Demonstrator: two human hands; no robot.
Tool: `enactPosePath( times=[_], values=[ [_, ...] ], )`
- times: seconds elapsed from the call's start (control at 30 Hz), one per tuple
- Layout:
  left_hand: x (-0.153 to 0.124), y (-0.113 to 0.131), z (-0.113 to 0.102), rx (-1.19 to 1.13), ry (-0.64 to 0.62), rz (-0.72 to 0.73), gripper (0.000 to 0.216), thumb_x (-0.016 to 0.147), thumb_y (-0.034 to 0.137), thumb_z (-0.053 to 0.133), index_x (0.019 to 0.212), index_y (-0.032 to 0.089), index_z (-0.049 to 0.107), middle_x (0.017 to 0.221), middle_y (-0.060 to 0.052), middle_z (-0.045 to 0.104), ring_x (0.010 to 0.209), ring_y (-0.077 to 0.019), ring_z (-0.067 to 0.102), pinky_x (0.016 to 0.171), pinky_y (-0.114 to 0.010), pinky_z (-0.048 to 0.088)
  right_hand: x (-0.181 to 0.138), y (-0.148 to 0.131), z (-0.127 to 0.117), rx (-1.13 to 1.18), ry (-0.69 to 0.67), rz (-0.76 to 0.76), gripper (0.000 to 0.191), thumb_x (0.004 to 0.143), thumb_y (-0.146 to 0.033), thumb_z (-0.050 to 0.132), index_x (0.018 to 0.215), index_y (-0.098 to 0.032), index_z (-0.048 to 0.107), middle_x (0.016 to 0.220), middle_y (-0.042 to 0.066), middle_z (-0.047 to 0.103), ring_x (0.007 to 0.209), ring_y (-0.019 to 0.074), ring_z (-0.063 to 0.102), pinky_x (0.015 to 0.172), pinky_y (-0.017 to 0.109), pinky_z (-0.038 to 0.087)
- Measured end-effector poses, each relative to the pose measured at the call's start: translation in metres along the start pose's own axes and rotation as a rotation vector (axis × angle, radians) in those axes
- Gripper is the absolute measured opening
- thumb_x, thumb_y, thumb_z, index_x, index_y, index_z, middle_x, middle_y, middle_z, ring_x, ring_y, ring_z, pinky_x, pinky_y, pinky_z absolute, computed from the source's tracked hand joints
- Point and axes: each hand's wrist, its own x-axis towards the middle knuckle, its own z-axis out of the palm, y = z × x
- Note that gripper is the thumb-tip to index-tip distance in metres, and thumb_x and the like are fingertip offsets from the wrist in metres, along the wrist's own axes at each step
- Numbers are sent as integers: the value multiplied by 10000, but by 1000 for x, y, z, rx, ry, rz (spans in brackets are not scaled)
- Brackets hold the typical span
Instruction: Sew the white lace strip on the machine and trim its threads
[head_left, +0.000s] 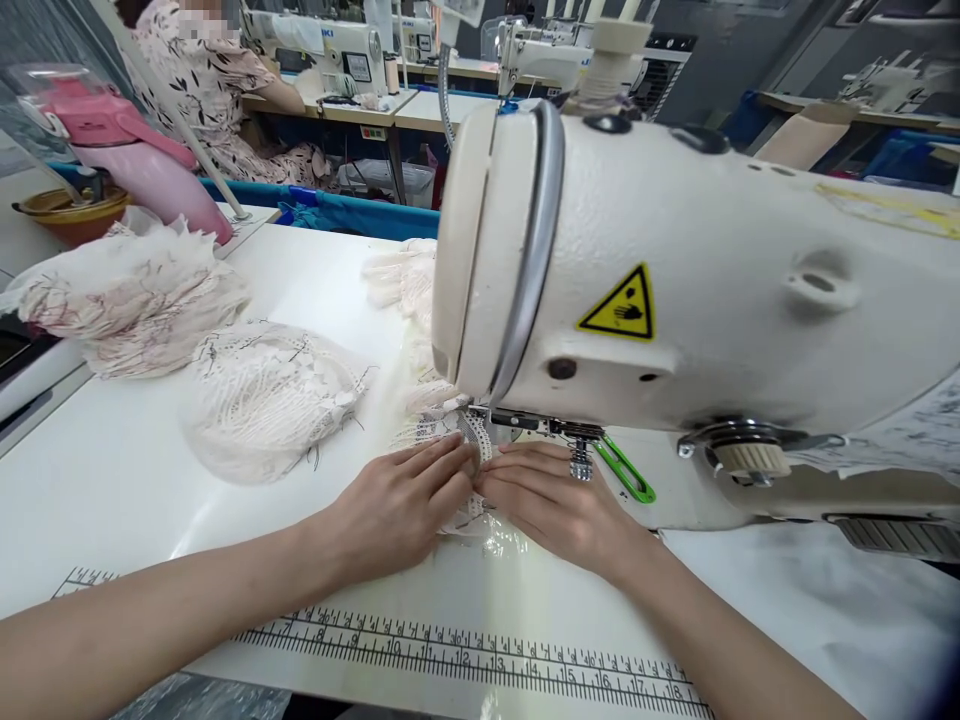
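Below the needle area of a white sewing machine (pixel 600 230) lies a piece of pale lace fabric (pixel 474 430). My left hand (pixel 409 500) presses on the lace from the left, its fingers bent together near the presser foot. From the right, my right hand (pixel 559 500) meets it, fingertips pinching the lace edge close to the left fingertips. Part of the lace runs behind the machine head, where it is hidden. Whether the needle is down in the cloth cannot be made out.
Left of my hands lie a lace cup piece (pixel 274 400) and a heap of lace (pixel 135 300). A pink bottle (pixel 139 160) stands behind, beside a brown bowl (pixel 75 210). Green thread snips (pixel 624 468) lie right. A printed ruler (pixel 450 650) lines the front edge. Another person (pixel 202 80) sits beyond.
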Motion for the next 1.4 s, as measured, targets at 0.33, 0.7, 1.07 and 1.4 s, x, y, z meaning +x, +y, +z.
enactPosePath(
  times=[0.33,0.7,1.07,1.4],
  values=[
    [3,1,4,-46,-49,2,322,876,133,465,1174,46,551,1305,-217,632,1264,-327,566,955,-461,583,2,-3,-4,-154,77,55,232,978,-130,484,923,-198,699,824,13,751,749,139,690,649,289,476],
    [4,-1,2,-26,-16,6,270,928,175,455,1140,63,579,1287,-198,649,1231,-294,602,1004,-444,556,4,-5,-4,-150,66,66,238,969,-103,475,913,-205,682,847,5,760,760,126,695,686,277,495],
    [3,-1,-4,-52,-29,-72,177,887,165,502,1024,98,591,1254,-201,670,1160,-290,654,928,-414,599,8,-7,5,-74,43,26,262,943,-55,475,895,-188,696,899,25,768,866,143,711,891,293,569],
    [6,-6,-5,-83,-70,-177,316,706,63,581,1019,107,588,1270,-203,662,1154,-292,659,911,-383,610,6,-12,18,-157,44,54,198,910,-29,550,908,-173,686,998,17,768,949,137,709,960,289,528]
  ],
)
